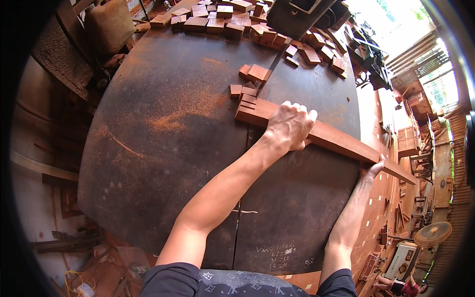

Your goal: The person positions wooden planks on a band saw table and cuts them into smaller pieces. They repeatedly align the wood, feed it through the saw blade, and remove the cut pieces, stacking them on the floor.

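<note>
nearby, loose blocks (258, 74) sit on the dark tabletop (158, 198) beside the beam (341, 141).

The head view looks from the wearer's own head, through the left of two side-by-side fisheye lenses, steeply down and forward over a broad, dark, flat surface (163, 198). Nearest the lens, at the near edge, come a dark patterned cloth garment (237, 282) and two bare forearms (222, 198) reaching away from it. A long reddish-brown wooden beam (341, 141) crosses at middle range; a heap of small reddish-brown wooden blocks (215, 24) marks the far side. To the right, the wide angle takes in reddish tiled flooring (371, 213), strongly slanted. Straight edges bow toward the circular black rim.
</note>
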`<action>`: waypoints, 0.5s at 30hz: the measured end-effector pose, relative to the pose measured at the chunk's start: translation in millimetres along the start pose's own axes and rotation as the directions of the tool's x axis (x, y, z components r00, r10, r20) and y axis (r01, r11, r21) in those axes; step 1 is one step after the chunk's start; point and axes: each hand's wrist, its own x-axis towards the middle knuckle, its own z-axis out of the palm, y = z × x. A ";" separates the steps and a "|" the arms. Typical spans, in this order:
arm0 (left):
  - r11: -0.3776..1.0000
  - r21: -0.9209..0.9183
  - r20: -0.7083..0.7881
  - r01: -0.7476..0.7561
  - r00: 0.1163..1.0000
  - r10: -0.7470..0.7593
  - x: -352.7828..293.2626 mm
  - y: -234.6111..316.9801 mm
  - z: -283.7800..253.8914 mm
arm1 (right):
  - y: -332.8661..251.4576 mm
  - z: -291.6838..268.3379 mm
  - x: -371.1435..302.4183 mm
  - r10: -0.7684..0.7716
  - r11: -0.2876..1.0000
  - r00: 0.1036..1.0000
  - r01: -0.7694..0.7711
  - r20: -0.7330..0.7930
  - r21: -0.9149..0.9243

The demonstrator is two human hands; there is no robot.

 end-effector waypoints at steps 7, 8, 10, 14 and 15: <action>1.000 0.018 0.006 0.006 1.000 -0.006 -1.2 0.8 0.2 | 0.2 12.8 -11.6 0.000 1.000 1.000 -0.001 -0.029 -0.023; 1.000 0.021 0.007 0.006 1.000 -0.006 -1.3 0.7 0.6 | 0.1 14.0 -12.8 0.005 1.000 1.000 -0.005 -0.027 -0.022; 1.000 0.024 0.002 0.004 1.000 -0.004 -1.5 -0.3 0.6 | -0.3 13.8 -14.4 0.013 1.000 1.000 -0.013 -0.026 -0.021; 1.000 0.007 0.010 -0.007 1.000 0.007 0.0 -1.5 0.0 | -0.9 8.1 -10.0 -0.006 1.000 1.000 0.006 -0.019 -0.003; 1.000 0.008 0.010 -0.012 1.000 0.012 0.4 -1.5 -0.1 | -1.3 6.1 -7.8 -0.018 1.000 1.000 0.018 -0.017 0.002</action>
